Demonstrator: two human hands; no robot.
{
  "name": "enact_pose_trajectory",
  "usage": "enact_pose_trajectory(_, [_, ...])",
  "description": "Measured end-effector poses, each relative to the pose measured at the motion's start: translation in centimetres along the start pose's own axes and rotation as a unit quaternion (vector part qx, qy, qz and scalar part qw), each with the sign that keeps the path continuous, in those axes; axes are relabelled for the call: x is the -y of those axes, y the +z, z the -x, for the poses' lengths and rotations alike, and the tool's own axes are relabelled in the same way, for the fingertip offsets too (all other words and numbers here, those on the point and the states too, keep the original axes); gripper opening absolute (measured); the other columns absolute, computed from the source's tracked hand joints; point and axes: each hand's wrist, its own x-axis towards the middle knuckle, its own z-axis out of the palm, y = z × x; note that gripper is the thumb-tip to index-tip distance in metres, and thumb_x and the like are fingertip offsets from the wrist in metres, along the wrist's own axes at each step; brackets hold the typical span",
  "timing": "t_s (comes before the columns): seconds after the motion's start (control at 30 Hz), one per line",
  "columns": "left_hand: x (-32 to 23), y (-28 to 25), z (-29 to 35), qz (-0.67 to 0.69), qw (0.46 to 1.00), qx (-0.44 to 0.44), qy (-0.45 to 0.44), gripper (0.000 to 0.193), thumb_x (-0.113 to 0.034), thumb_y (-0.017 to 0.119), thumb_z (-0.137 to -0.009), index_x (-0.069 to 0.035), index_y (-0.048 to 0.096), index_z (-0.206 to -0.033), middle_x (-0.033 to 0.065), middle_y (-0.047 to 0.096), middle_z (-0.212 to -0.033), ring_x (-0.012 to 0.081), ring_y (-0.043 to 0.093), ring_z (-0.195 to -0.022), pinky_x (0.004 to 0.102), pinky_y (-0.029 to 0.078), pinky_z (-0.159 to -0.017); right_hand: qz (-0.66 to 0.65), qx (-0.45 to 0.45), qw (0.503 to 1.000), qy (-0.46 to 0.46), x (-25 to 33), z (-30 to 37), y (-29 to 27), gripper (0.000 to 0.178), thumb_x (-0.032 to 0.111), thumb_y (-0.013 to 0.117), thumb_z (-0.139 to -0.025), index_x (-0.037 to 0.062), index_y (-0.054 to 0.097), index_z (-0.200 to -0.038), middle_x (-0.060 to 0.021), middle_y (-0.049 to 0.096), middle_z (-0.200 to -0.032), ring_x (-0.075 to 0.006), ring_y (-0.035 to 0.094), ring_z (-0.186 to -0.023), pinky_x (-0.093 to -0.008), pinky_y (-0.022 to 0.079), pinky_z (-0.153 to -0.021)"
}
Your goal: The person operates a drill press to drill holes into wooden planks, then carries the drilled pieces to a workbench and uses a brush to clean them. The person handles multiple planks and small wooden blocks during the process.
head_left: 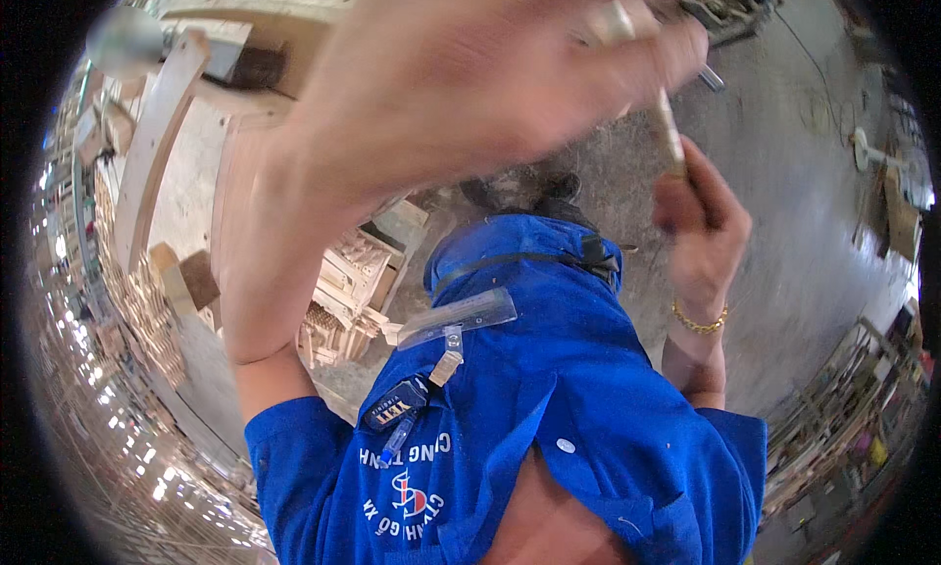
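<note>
My left hand (490, 85) is raised close to the camera and smeared by motion. Its fingers are curled around the upper part of a thin pale rod (668, 129), whose exact kind I cannot make out. The rod slants down to my right hand (704, 217), which pinches its lower end between thumb and fingers. A gold chain bracelet (699, 322) circles my right wrist. Part of the rod is hidden behind the left fingers.
A curved wooden piece (162, 158) stands at the left, near small wooden blocks (191, 281). Stacked wooden parts (353, 271) lie beyond my left forearm. Metal machinery (735, 11) sits at the far right on the grey concrete floor (794, 163). A clear badge (456, 317) hangs from my blue shirt.
</note>
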Motion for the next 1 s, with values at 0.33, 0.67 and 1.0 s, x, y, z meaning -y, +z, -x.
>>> enact_pose_trajectory(0.33, [12.4, 8.2, 1.5, -0.034, 0.928, -0.134, -0.345, 0.042, -0.018, 0.064, -0.082, -0.001, 0.054, -0.118, 0.0119, 0.056, -0.118, 0.0245, 0.050, -0.113, 0.0356, 0.037, -0.098, -0.184, -0.258, 0.948, -0.017, -8.8, 4.5, -12.6, 0.031, 0.011, 0.050, -0.091, -0.0067, 0.052, -0.116, 0.0024, 0.047, -0.068, -0.0022, 0.038, -0.054, -0.0173, 0.030, -0.045])
enact_pose_trajectory(0.67, [23.2, 12.1, -3.1, 0.025, 0.759, -0.279, -0.588, 0.098, -0.048, 0.073, -0.064, 0.009, 0.029, -0.130, 0.0325, 0.037, -0.130, 0.0399, 0.036, -0.124, 0.0457, 0.026, -0.105, -0.117, -0.055, 0.992, 0.003, -7.3, 3.1, -7.6, 0.032, 0.003, 0.049, -0.087, -0.0015, 0.053, -0.118, 0.0017, 0.050, -0.062, -0.0045, 0.044, -0.053, -0.0197, 0.036, -0.048])
enact_pose_trajectory(1.0, [21.2, 11.4, -3.8, -0.006, 0.744, -0.368, -0.558, 0.079, -0.023, 0.074, -0.059, -0.001, 0.037, -0.125, 0.0231, 0.053, -0.110, 0.0349, 0.052, -0.105, 0.0381, 0.041, -0.092, 0.046, 0.054, 0.997, 0.023, -3.0, 0.6, -5.5, 0.034, 0.003, 0.049, -0.087, 0.0069, 0.055, -0.121, -0.0026, 0.046, -0.059, -0.0069, 0.045, -0.054, -0.0221, 0.040, -0.052])
